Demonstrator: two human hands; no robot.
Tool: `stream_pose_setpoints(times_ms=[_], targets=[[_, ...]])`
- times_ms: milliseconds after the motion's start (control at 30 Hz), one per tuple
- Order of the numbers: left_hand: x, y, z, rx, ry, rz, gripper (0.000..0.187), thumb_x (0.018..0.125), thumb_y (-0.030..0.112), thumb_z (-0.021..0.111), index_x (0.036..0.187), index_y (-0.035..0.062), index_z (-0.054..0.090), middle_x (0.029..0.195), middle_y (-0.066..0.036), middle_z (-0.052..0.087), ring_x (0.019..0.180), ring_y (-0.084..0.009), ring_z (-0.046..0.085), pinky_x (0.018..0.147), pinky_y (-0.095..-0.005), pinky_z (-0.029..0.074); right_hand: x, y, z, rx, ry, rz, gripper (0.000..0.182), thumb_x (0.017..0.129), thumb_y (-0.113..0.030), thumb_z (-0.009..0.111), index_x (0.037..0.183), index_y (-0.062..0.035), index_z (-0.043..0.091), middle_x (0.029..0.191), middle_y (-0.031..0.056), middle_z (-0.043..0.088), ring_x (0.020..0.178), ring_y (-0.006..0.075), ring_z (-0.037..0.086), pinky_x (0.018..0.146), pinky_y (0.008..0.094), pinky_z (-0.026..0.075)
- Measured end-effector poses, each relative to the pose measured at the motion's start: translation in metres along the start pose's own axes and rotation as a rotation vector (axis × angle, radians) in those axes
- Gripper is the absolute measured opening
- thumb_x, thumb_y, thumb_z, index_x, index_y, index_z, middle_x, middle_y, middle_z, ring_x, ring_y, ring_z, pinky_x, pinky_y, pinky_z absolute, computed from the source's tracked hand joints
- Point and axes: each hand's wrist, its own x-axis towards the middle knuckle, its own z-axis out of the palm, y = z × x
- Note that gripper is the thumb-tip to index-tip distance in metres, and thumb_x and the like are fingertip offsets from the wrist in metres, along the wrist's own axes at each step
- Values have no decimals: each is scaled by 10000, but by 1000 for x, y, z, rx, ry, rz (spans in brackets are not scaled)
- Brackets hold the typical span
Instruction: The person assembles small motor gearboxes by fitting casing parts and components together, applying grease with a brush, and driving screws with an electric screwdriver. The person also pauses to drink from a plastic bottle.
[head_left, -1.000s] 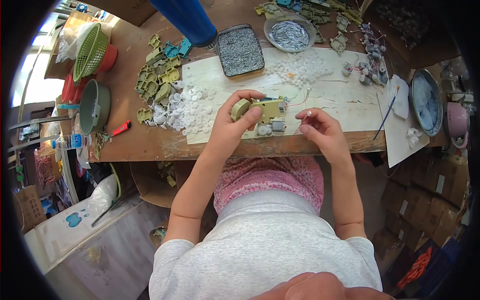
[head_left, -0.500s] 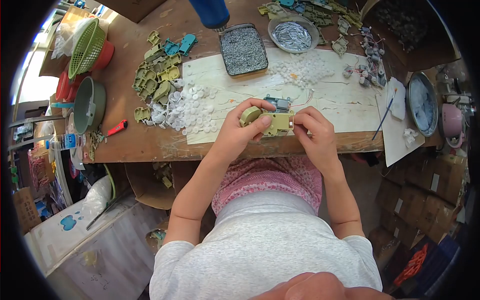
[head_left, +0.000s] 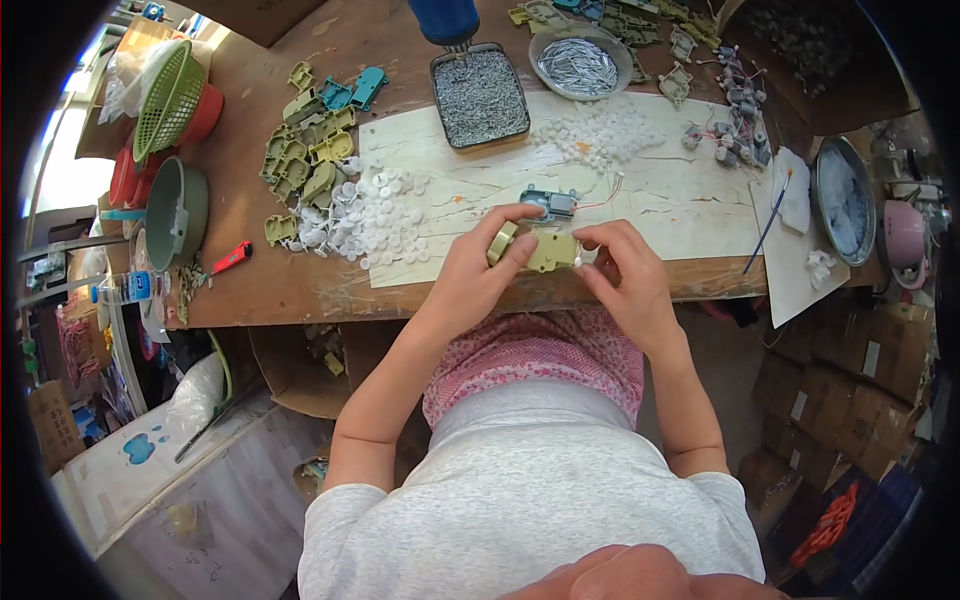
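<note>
My left hand [head_left: 478,268] is closed around one end of an olive-green plastic housing [head_left: 550,252], held above the table's front edge. At the housing's other end, my right hand [head_left: 628,280] pinches a small white plastic piece [head_left: 587,256] between thumb and fingers. Whether that piece is seated in the housing cannot be made out. Just beyond my left fingertips, a grey-blue housing [head_left: 562,204] with thin wires lies on the pale board [head_left: 440,215]. White plastic caps [head_left: 395,215] are heaped to the left.
A tray of small screws [head_left: 480,100] and a bowl of metal pins [head_left: 578,66] stand behind, under a blue driver [head_left: 443,18]. Olive housing parts [head_left: 300,160] pile up at left, wired motors [head_left: 740,100] at right. A red cutter [head_left: 232,257] lies near the green basin [head_left: 180,215].
The olive housing has turned in my left hand and shifted slightly. A white piece now shows between my right fingers. More of the grey-blue housing is exposed. The view has shifted a little.
</note>
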Motion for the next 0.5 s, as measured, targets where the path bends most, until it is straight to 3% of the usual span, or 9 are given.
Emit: stream_pose_setpoints(times_ms=[67,100,167,200,267,400,500], targets=[[-1,-3,3,553,297,531,228,906,94,621,1129,48,608,946,-87,628,827,-200,598,714,-312,496,1,4,2,20,-17,47,362,784,46,694,1125,-46,619,1022,63,588,754,138,583,646,255,491],[-3,-5,1,558,297,529,228,906,94,621,1129,48,608,946,-87,628,827,-200,598,714,-312,496,1,7,3,-5,-19,42,348,785,48,691,1113,-42,617,1012,70,588,757,145,592,652,262,499],[-9,-7,-7,733,239,636,332,802,3,639,1131,45,617,1079,-136,622,973,-297,584,830,-393,493,2,13,7,-26,-15,39,334,786,49,689,1101,-37,616,1001,77,587,760,152,600,657,270,507],[-13,-6,-8,736,236,636,332,802,3,639,1131,45,617,1079,-136,622,973,-297,584,830,-393,493,3,16,10,-11,-8,-14,331,787,47,689,1100,-33,615,993,83,588,767,169,615,666,278,515],[-20,-4,-8,966,104,739,424,694,-41,648,1111,30,626,1120,-112,633,1014,-302,592,871,-419,492,5,20,11,8,1,-66,328,788,46,690,1099,-28,614,986,90,589,774,185,630,675,286,523],[-23,-13,-9,1059,14,741,424,676,-27,637,1097,19,631,1172,-96,633,1093,-288,586,937,-425,484,7,25,12,-84,-40,-112,320,793,34,692,1097,-23,609,980,105,590,784,221,650,686,303,534],[-26,-15,-8,1136,25,744,377,723,1,617,1098,18,639,1211,-101,629,1145,-274,580,983,-429,471,9,25,10,-118,-60,-127,310,795,29,692,1088,-21,604,976,107,590,782,227,650,687,305,535]])
